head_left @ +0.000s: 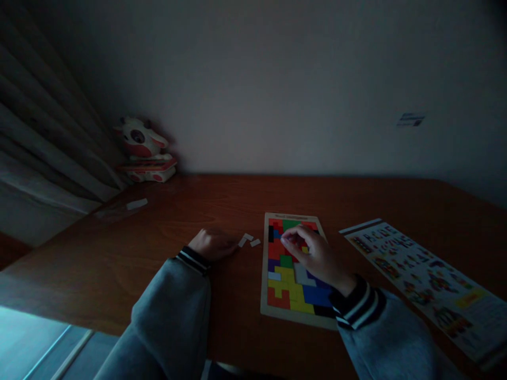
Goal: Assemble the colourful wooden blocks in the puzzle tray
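A wooden puzzle board (264,285) with coloured blocks in red, green, blue, yellow, purple and black lies on the brown table. Above its upper half is my right hand (312,253), thumb and index finger pinched together; whatever they hold, if anything, is too small to make out. My left hand (212,245) rests on the table left of the board, its fingers bent and dim, pointing to some small white pieces (255,243). Whether that hand holds anything cannot be seen.
A printed sheet (428,279) with coloured pictures lies right of the board. A cow-shaped toy (146,150) stands at the back left near the curtain (43,126). A white strip (137,204) lies before it on the table (178,206). A wall rises behind.
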Motion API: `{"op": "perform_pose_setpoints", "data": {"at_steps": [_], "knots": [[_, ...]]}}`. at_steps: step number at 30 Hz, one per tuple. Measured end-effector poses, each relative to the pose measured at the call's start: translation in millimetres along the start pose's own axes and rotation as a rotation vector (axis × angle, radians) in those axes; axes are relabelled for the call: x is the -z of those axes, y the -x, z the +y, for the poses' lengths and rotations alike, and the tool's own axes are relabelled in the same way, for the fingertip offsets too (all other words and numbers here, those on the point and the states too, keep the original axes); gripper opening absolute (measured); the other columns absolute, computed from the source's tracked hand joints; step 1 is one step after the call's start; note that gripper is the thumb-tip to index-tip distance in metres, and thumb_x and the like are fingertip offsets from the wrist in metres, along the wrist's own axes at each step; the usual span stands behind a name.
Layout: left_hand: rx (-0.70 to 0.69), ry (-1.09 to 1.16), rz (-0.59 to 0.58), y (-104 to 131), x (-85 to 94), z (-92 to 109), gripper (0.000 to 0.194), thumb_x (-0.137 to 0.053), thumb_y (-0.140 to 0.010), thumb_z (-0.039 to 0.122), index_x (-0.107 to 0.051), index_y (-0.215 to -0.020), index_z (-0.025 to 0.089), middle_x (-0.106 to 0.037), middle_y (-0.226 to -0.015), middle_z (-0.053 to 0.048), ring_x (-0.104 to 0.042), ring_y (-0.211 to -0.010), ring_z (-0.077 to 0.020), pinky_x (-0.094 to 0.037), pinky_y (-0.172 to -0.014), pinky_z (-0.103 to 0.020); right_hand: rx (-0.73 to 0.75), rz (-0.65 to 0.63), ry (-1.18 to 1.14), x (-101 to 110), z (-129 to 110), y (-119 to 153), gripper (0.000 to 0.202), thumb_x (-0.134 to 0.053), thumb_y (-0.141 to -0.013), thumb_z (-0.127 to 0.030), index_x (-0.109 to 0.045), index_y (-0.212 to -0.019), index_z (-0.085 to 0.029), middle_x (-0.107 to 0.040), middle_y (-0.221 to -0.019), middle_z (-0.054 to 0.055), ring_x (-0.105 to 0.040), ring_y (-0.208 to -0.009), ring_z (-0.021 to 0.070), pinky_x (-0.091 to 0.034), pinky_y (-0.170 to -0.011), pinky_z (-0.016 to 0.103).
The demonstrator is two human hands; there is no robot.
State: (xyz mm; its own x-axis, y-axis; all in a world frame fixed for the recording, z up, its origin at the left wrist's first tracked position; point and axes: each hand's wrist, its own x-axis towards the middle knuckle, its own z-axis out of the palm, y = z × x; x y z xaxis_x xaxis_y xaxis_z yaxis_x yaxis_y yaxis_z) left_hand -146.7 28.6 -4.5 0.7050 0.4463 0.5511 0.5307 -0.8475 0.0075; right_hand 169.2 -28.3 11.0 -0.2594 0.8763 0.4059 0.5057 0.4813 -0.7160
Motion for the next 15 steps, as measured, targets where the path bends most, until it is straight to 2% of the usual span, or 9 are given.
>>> {"op": "perform_pose_setpoints", "data": {"at_steps": [2,5,8,11,15], "knots": [[-0.020,-0.025,0.039,-3,-1.8,4,0.022,-0.057,-0.094,0.031,-0.076,-0.089,0.021,-0.072,-0.066,-0.002,-0.067,-0.057,-0.0124,-0.053,-0.058,-0.021,-0.013,0.005,-0.009,0,1,0,0.020,-0.054,-0.095,-0.041,-0.063,-0.097,-0.023,-0.066,-0.089,0.004,-0.064,-0.083,0.0181,-0.053,-0.078,0.035],[0.005,0.050,0.131,-15,-6.7,21,0.020,-0.058,-0.095,0.028,-0.075,-0.092,0.019,-0.075,-0.074,-0.003,-0.069,-0.062,-0.0128,-0.056,-0.061,-0.022,-0.021,-0.042,-0.042,-1,0,1,0.019,-0.055,-0.094,-0.040,-0.063,-0.099,-0.023,-0.068,-0.090,0.004,-0.064,-0.083,0.0173,-0.053,-0.078,0.034],[0.159,0.210,0.301,-29,-15.4,44,0.018,-0.061,-0.094,0.031,-0.074,-0.095,0.019,-0.077,-0.082,-0.003,-0.071,-0.066,-0.0117,-0.057,-0.062,-0.020,-0.051,-0.115,-0.075,-3,-2,2,0.021,-0.060,-0.092,-0.040,-0.063,-0.104,-0.023,-0.069,-0.091,0.003,-0.065,-0.081,0.0163,-0.054,-0.075,0.032],[0.270,0.353,0.356,-42,-25.6,62,0.019,-0.063,-0.093,0.034,-0.074,-0.096,0.019,-0.078,-0.087,-0.004,-0.073,-0.071,-0.0135,-0.060,-0.066,-0.023,-0.085,-0.150,-0.111,-5,-4,2,0.028,-0.064,-0.089,-0.042,-0.062,-0.109,-0.023,-0.070,-0.094,0.003,-0.066,-0.081,0.0164,-0.055,-0.075,0.032],[0.383,0.565,0.382,-56,-40.4,78,0.025,-0.067,-0.088,0.042,-0.075,-0.091,0.019,-0.078,-0.084,-0.004,-0.073,-0.070,-0.0161,-0.061,-0.064,-0.025,-0.111,-0.127,-0.190,-6,-2,2,0.035,-0.065,-0.087,-0.046,-0.061,-0.112,-0.023,-0.071,-0.102,0.004,-0.067,-0.090,0.0179,-0.055,-0.081,0.035]]}}
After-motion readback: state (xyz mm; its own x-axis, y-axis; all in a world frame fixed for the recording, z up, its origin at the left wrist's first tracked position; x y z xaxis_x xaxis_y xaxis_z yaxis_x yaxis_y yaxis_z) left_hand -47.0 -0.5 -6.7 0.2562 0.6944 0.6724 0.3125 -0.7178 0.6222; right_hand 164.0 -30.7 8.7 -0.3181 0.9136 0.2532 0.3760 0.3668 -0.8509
